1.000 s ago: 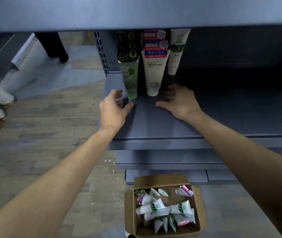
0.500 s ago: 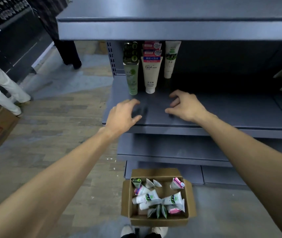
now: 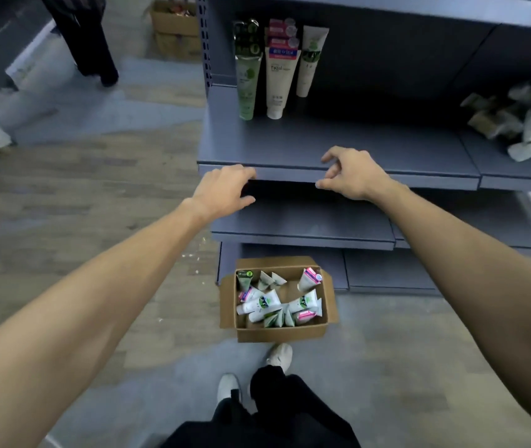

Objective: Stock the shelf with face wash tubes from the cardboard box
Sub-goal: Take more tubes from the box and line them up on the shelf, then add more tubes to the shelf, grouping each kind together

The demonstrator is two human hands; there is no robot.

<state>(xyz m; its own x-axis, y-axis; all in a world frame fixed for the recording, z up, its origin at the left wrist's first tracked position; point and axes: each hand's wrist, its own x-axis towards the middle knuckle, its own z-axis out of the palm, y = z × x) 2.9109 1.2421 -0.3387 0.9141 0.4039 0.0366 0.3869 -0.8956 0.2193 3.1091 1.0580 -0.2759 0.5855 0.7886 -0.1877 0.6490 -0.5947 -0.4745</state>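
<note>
Shelf: bare from mid-depth to front edge and rightward, open to a hand; three upright tubes block the back-left corner, a heap of sachets the far right bay. Cardboard box: flaps open, reachable from above, loose tubes covering most of its floor.

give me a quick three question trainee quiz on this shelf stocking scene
1. True or false: the left hand holds a tube.
2. How many tube columns stand at the back left of the grey metal shelf? A two, B three, C five.
3. Fill in: the open brown cardboard box of face wash tubes sits on the ____.

Key: 1 false, and the right hand holds nothing either. 2 B: green tube, white tube, white and green tube in front. 3 floor.
</note>
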